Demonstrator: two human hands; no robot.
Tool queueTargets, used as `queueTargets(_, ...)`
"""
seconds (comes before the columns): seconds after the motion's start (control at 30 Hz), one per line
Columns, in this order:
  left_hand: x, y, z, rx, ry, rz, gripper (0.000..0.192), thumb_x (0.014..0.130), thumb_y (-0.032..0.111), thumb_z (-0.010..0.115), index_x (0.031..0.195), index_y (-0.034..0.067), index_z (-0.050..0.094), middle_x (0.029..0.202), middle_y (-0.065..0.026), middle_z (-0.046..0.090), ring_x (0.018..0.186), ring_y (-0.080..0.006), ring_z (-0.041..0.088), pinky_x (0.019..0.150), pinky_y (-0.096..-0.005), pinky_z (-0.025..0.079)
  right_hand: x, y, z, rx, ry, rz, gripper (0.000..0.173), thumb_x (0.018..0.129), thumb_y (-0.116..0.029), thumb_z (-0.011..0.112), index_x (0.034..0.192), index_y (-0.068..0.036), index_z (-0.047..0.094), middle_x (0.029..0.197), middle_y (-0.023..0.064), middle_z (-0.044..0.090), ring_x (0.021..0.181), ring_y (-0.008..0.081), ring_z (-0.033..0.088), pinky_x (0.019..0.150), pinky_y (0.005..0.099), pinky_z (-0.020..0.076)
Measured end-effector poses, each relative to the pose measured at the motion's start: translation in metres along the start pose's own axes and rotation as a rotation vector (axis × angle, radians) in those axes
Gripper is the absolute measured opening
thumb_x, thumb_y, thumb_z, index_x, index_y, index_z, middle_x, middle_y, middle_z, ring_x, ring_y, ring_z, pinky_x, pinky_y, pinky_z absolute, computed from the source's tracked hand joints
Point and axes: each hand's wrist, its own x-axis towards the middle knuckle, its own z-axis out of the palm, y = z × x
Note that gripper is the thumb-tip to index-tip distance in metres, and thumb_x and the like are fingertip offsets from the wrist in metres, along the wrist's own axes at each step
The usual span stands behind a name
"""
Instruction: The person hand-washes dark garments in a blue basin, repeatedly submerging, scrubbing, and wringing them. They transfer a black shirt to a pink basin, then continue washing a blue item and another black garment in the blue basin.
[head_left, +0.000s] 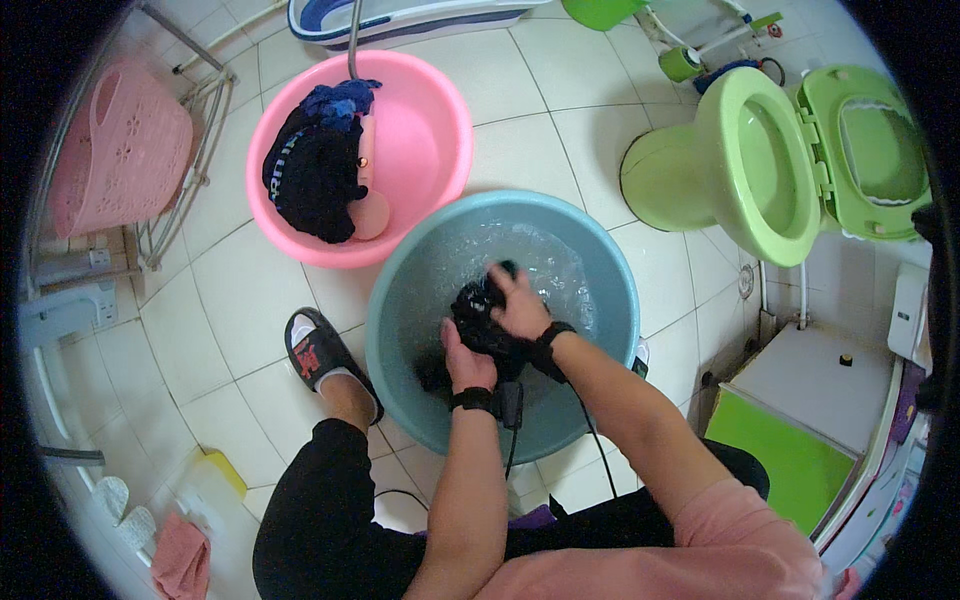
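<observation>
A round blue-green plastic basin (380, 330) with water in it stands on the floor before me. In it, my left hand (469, 361) is closed around the near side of a bundled wet black cloth (480, 309). My right hand (519, 304) grips the bundle from the other side, its fingers slightly blurred. More dark fabric lies under the water near my left hand. Both wrists bear black straps with small devices and cables. Touching the basin at the upper left is a pink basin (427, 127), which holds a black garment (315, 176), a dark blue cloth (341, 103) and a pink shower head (370, 215).
A green toilet (667, 176) with its lid up stands at the right. At the left, a pink perforated basket (139, 150) rests on a metal rack (196, 176). A white and blue tub (435, 22) lies at the top. My slippered foot (322, 352) is beside the blue-green basin.
</observation>
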Motion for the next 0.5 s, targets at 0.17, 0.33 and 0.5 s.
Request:
queueTargets(0.17,-0.001,0.019,-0.001,-0.058,-0.088,-0.048,0.053,0.105,0.054,0.045,0.131,0.01,0.059,0.128,-0.011,0.063,0.114,-0.0302,0.061,0.102,-0.0479,0.049,-0.036,-0.05,-0.003,0.384,-0.121,-0.171,0.035,0.09,-0.029,0.067,0.112,-0.002,0.067,0.098,0.0256,0.07,0.096,0.0447,0.066,0.087,0.051,0.0531)
queueTargets(0.33,-0.004,0.009,0.01,0.112,0.026,-0.152,0.059,0.104,0.055,0.045,0.137,0.007,0.055,0.134,-0.0112,0.062,0.121,-0.0294,0.059,0.101,-0.0455,0.049,-0.013,-0.046,-0.006,0.124,-0.035,0.047,0.037,0.097,-0.039,0.059,0.098,-0.004,0.072,0.094,0.0269,0.07,0.088,0.0469,0.067,0.08,0.0549,0.0529)
queueTargets(0.5,0.002,-0.006,0.0,0.088,0.02,0.048,0.06,0.099,0.047,0.059,0.143,0.008,0.05,0.141,-0.0115,0.055,0.13,-0.0308,0.051,0.108,-0.0456,0.043,0.017,0.008,-0.004,0.122,0.125,0.0,0.066,0.08,-0.023,0.08,0.137,-0.011,0.05,0.134,0.029,0.046,0.122,0.0505,0.051,0.104,0.0518,0.0459)
